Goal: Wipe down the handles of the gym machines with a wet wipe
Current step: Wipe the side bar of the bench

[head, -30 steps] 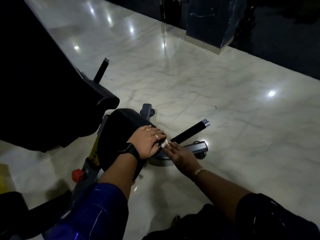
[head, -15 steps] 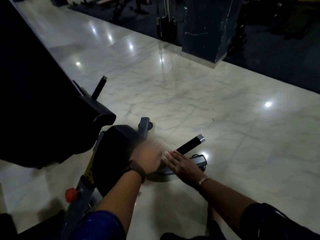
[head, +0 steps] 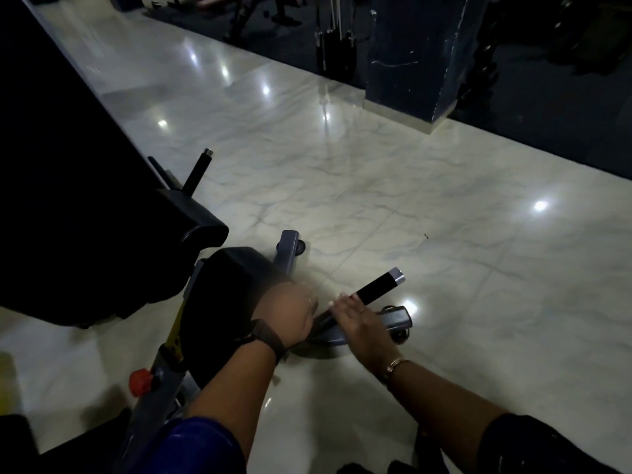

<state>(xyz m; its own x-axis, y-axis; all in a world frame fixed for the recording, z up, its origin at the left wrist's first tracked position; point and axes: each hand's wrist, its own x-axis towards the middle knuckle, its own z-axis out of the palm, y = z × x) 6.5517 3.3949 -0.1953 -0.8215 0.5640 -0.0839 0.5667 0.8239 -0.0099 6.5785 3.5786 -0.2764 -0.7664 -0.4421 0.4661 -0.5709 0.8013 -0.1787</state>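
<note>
The gym machine's black foam handle (head: 378, 286) with a silver end cap slants up to the right, low over the floor. My right hand (head: 359, 319) lies on the handle's lower part with its fingers straight. My left hand (head: 290, 313), blurred by motion, is at the base of the same bar, against the black pad (head: 222, 289). Its fingers look curled, but the blur hides what they hold. No wet wipe shows in this view. A second black handle (head: 197, 171) sticks up farther back on the left.
The machine's grey foot (head: 396, 318) and a red knob (head: 140, 383) on its frame are close to my arms. A large dark padded part (head: 85, 217) fills the left. Glossy marble floor (head: 444, 268) spreads right; a dark pillar (head: 417, 53) and other machines stand behind.
The white wipe seen between my hands a second ago is out of sight. My right hand has slid up onto the handle, and my left hand is moving and blurred. The view has tilted up.
</note>
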